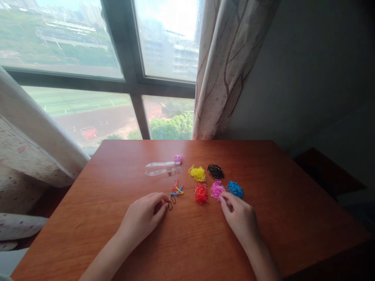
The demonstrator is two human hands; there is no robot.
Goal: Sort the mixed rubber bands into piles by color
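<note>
My left hand (146, 212) rests on the table with thumb and forefinger pinched at a black rubber band (170, 205). A second black rubber band (173, 199) lies right beside it, and a small mixed cluster of coloured rubber bands (177, 190) is just beyond. My right hand (238, 210) is closed in a pinch at the near edge of the pink rubber band pile (217, 189); its fingertips touch the pile. Around that hand are the red pile (200, 194) on the left and the blue pile (235, 189) on the right.
Farther back lie a yellow pile (197, 173) and a black pile (216, 171) of rubber bands. A clear plastic container (161, 169) lies on its side near a pink object (178, 159). The wooden table (181, 246) meets a window and curtain (225, 70).
</note>
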